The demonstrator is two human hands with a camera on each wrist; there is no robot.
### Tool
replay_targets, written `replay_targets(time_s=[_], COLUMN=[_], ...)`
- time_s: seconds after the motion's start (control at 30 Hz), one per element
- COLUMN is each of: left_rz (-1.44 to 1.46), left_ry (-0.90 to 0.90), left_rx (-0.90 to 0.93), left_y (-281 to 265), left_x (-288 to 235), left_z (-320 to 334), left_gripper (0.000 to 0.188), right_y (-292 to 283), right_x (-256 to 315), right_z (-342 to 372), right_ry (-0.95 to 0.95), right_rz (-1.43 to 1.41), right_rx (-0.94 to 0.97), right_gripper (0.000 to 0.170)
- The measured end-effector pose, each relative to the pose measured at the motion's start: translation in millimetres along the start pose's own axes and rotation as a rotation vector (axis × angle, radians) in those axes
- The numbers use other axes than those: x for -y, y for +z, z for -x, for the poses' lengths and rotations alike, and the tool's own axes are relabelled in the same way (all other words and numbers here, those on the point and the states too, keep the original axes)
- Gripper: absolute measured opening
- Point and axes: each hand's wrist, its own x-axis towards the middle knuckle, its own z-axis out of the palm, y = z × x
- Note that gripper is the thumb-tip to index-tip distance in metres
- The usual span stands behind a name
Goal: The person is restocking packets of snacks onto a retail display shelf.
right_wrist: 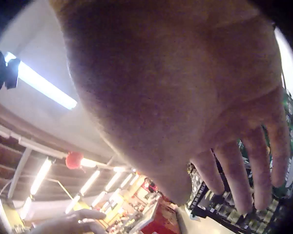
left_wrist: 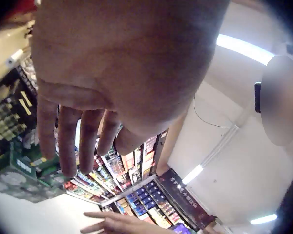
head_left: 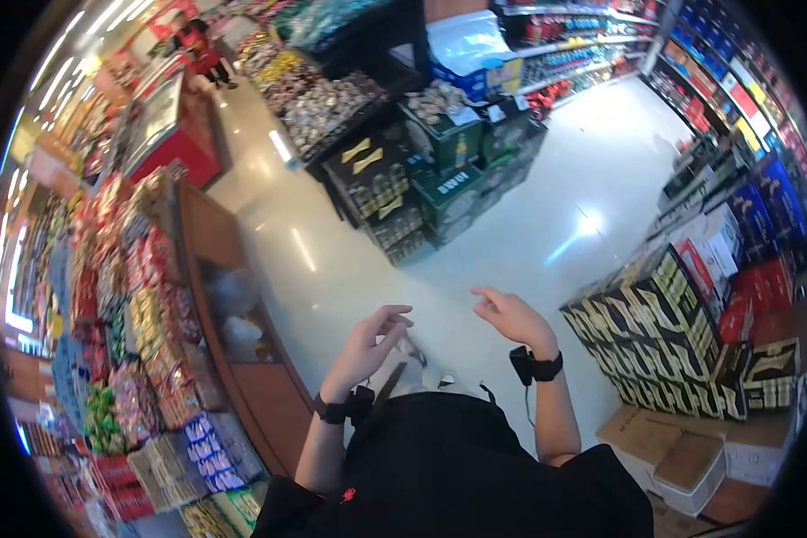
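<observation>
The lower middle of the head view is filled by a black shirt (head_left: 475, 466), the thing nearest the camera. The left side is taken up by a wooden display stand (head_left: 264, 403) heaped with bagged goods (head_left: 152, 314); these would probably be found light and yielding, the wrappers perhaps slick, so a bag would best be gathered by a loose edge or scooped from beneath rather than squeezed. At upper centre, farther off, a display stack (head_left: 453, 193) of green and black boxes is seen. At right, a stack of patterned cartons (head_left: 646, 332) is built up; from their regular form stiff walls may be judged, and if they are filled a fair weight should be expected, so each would be better taken by two opposite sides, with support under the base, than by a corner. Plain brown boxes (head_left: 655, 439) are set at lower right, their contents hidden, so their weight cannot be told. Nothing is held at the centre of the frame: the left hand (head_left: 368, 345) is raised with its fingers loosely bent and a little apart, and the right hand (head_left: 516, 320) is raised opposite, apart from it, with fingers relaxed and nothing pinched. Around each wrist a black strap (head_left: 547, 366) is worn.
</observation>
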Motion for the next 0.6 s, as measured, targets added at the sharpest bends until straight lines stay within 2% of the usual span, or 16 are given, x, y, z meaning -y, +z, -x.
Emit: replay_targets(time_s=[0.1, 0.23, 0.33, 0.37, 0.47, 0.53, 0.57, 0.6], left_rz=[-0.031, -0.047, -0.054, -0.162, -0.111, -0.184, -0.222, -0.12], left_ry=[-0.029, -0.001, 0.013, 0.041, 0.186, 0.181, 0.178, 0.077], left_rx=[0.107, 0.152, 0.135, 0.12, 0.107, 0.077, 0.064, 0.043], left_y=[3, -7, -25, -33, -46, -49, -47, -43], left_x=[23, 34, 48, 33, 17, 24, 31, 54], left_z=[-68, -159, -240, -265, -345, -403, -428, -458], left_gripper=[0.029, 0.025, 0.028, 0.029, 0.027, 0.027, 0.027, 0.027], right_y=[-14, -18, -43, -60, -112, -146, -159, -170], right_x=[-18, -57, -81, -81, -88, -96, -94, -89], right_z=[-34, -78, -106, -114, -164, -198, -215, -237], right_ry=[0.013, 0.152, 0.212, 0.225, 0.233, 0.246, 0.187, 0.12], right_rz=[-0.257, -0.058, -0.188, -0.202, -0.214, -0.156, -0.107, -0.059], right_rx=[-0.092, 0.048, 0.06, 0.026, -0.089, -0.141, -0.221, -0.305], right_gripper=[0.042, 0.038, 0.04, 0.039, 0.036, 0.034, 0.033, 0.032])
